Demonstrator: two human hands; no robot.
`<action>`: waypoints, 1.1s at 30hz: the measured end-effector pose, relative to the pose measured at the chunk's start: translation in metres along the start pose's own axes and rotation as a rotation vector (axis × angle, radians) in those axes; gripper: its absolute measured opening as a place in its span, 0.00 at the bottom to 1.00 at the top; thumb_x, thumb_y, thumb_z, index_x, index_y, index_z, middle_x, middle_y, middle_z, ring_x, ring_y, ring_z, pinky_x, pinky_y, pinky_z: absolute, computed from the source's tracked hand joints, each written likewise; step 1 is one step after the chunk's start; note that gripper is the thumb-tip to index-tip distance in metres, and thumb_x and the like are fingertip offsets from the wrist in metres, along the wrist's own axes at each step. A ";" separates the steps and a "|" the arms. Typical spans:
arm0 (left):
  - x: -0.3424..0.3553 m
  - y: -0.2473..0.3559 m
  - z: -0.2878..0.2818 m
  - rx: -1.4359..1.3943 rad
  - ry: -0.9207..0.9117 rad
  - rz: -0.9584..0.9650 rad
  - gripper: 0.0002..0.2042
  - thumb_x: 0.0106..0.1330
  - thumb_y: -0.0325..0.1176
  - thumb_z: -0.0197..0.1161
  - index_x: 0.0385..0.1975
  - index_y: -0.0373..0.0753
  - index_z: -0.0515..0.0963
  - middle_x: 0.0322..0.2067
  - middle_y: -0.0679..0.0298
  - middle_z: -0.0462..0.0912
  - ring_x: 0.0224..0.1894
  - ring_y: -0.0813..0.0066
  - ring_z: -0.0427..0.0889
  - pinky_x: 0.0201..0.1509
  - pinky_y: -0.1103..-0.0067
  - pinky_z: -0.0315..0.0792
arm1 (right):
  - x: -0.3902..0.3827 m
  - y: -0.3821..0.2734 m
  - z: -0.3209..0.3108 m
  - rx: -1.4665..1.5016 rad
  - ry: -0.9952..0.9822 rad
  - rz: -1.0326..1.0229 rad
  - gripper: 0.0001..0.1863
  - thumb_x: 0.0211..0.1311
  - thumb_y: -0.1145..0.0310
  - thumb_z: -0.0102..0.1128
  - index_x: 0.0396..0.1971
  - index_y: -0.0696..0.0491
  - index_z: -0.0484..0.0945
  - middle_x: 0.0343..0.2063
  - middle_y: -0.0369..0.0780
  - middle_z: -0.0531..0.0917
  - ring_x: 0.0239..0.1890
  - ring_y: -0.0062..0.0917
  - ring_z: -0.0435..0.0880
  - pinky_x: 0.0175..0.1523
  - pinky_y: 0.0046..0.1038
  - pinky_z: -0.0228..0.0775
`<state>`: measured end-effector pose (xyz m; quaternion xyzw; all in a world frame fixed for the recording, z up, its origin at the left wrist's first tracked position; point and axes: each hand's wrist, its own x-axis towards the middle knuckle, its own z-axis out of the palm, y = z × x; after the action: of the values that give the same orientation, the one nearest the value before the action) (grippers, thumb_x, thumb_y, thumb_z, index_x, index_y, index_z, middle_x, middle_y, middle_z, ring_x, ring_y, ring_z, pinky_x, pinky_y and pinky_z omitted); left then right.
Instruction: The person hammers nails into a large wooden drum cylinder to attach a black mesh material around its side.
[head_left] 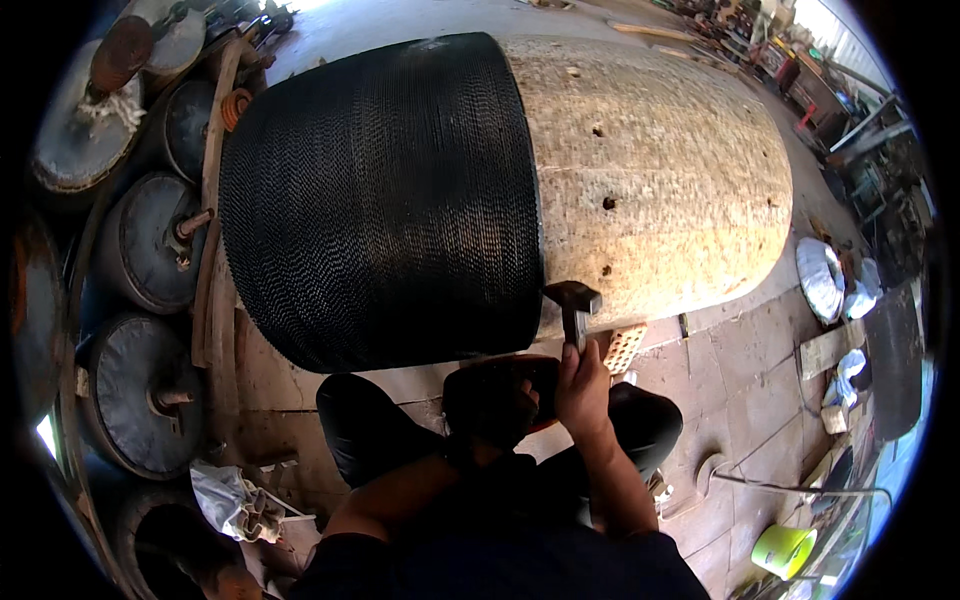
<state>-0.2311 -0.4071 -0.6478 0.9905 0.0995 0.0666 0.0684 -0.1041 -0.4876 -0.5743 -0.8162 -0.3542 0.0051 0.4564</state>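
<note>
A large cylinder lies across the space before me. Its left part carries a black, finely toothed covering [390,200]; the right part is bare, pale, wood-like surface [670,180] with several small dark holes. My right hand [583,388] is closed around the handle of a hammer [574,305]. The hammer's head is by the covering's right edge, low on the near side; whether it touches cannot be made out. My left hand [490,408], dark in glove or shadow, is between my knees over a dark container with a reddish rim [545,426]. Its fingers are mostly hidden.
Several dark metal drums with protruding shafts [147,395] line the left side behind wooden rails [215,200]. A perforated brick [625,348] is by my right knee. At right are a bent metal rod [790,486], a lime-green bucket [783,551] and wrapped rolls [820,280].
</note>
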 end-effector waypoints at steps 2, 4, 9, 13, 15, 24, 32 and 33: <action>-0.004 -0.003 0.032 0.020 0.070 0.030 0.11 0.69 0.34 0.55 0.39 0.35 0.83 0.41 0.54 0.83 0.47 0.57 0.81 0.52 0.63 0.75 | 0.005 0.004 -0.009 0.088 -0.005 0.005 0.15 0.78 0.62 0.47 0.35 0.59 0.71 0.18 0.39 0.74 0.20 0.22 0.72 0.25 0.32 0.62; 0.001 -0.006 0.017 0.026 0.044 0.078 0.13 0.68 0.35 0.56 0.44 0.35 0.81 0.43 0.51 0.82 0.49 0.54 0.80 0.56 0.60 0.74 | -0.012 -0.001 -0.012 0.229 0.031 0.033 0.15 0.78 0.62 0.47 0.36 0.59 0.71 0.19 0.37 0.74 0.21 0.20 0.72 0.26 0.29 0.63; 0.002 -0.004 0.009 -0.182 0.128 -0.059 0.16 0.67 0.34 0.58 0.50 0.33 0.80 0.47 0.48 0.83 0.48 0.51 0.82 0.56 0.60 0.76 | -0.002 -0.007 -0.011 0.135 0.135 -0.051 0.15 0.79 0.61 0.47 0.34 0.57 0.70 0.19 0.31 0.73 0.21 0.16 0.72 0.25 0.23 0.62; 0.008 -0.013 0.020 -0.039 0.427 0.012 0.09 0.70 0.34 0.56 0.41 0.36 0.80 0.41 0.52 0.82 0.42 0.55 0.82 0.47 0.62 0.77 | 0.012 0.013 -0.004 0.240 -0.019 0.055 0.20 0.80 0.53 0.45 0.32 0.54 0.69 0.16 0.31 0.70 0.17 0.16 0.69 0.23 0.23 0.60; 0.001 -0.008 0.015 -0.044 0.439 0.004 0.09 0.72 0.35 0.55 0.38 0.37 0.79 0.36 0.53 0.82 0.39 0.57 0.82 0.43 0.63 0.77 | 0.007 0.009 -0.007 0.467 -0.027 0.256 0.24 0.80 0.47 0.41 0.31 0.51 0.69 0.16 0.30 0.68 0.15 0.15 0.65 0.21 0.21 0.58; 0.004 -0.025 -0.034 -0.098 0.464 0.050 0.13 0.67 0.32 0.58 0.47 0.31 0.78 0.46 0.48 0.82 0.42 0.53 0.84 0.43 0.65 0.79 | 0.011 0.002 -0.016 0.793 -0.272 0.421 0.26 0.80 0.46 0.40 0.29 0.53 0.69 0.16 0.32 0.70 0.14 0.16 0.67 0.18 0.23 0.60; 0.064 -0.088 -0.124 0.130 0.985 0.172 0.20 0.57 0.21 0.67 0.52 0.38 0.78 0.51 0.52 0.79 0.44 0.51 0.82 0.46 0.57 0.77 | -0.004 -0.011 -0.013 0.184 0.078 0.021 0.08 0.74 0.69 0.51 0.38 0.60 0.70 0.21 0.55 0.77 0.25 0.54 0.78 0.30 0.45 0.68; 0.072 -0.096 -0.138 0.159 1.006 0.176 0.20 0.57 0.21 0.67 0.51 0.38 0.79 0.51 0.53 0.79 0.44 0.52 0.82 0.46 0.57 0.77 | -0.006 -0.004 -0.008 0.095 0.110 0.006 0.07 0.73 0.70 0.52 0.38 0.59 0.70 0.21 0.55 0.78 0.26 0.55 0.78 0.29 0.46 0.68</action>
<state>-0.1994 -0.2822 -0.5179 0.8426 0.0412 0.5325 -0.0693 -0.1080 -0.4956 -0.5689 -0.7937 -0.3256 -0.0218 0.5134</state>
